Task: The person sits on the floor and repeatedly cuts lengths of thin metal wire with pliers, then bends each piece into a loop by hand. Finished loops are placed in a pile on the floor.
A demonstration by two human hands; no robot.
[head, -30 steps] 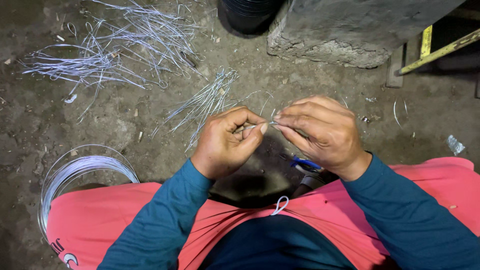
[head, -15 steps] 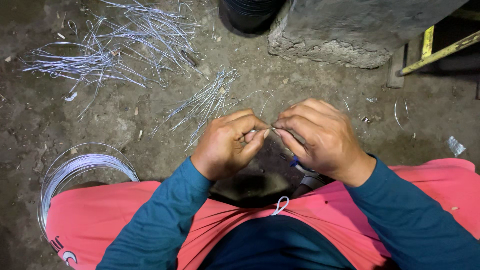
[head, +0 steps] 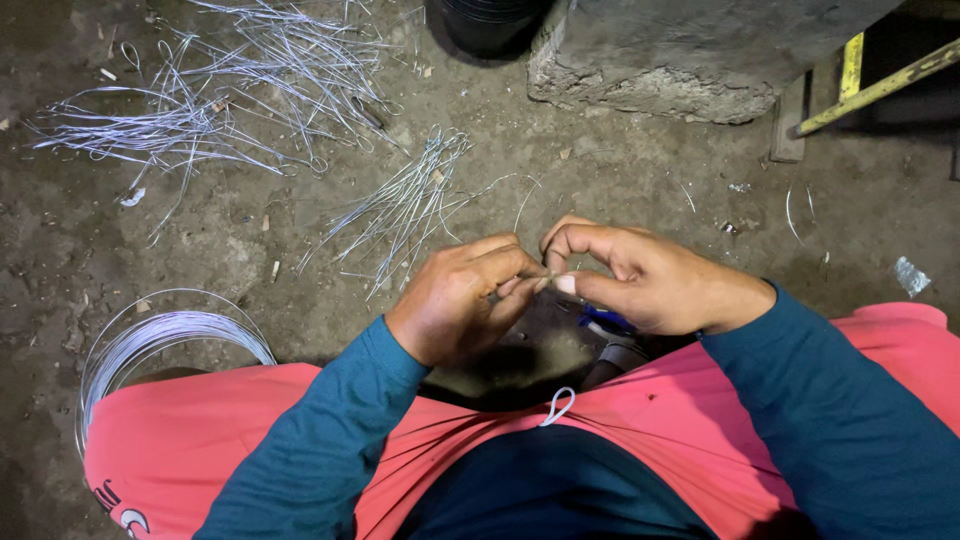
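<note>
The left hand (head: 462,300) and the right hand (head: 640,275) meet above the lap, fingertips pinched together on a thin piece of wire (head: 549,279) (so fine that little of it shows between the thumbs); both hands are closed tight around it, knuckles up; just beyond them on the dirt floor (head: 620,170) lies a small bundle of cut wires (head: 405,205), with a larger scattered heap (head: 220,95) farther off to the left; a coil of wire (head: 150,345) rests beside the left knee; a blue-handled tool (head: 605,322) lies under the right hand, partly hidden; a concrete block (head: 690,55) stands ahead
</note>
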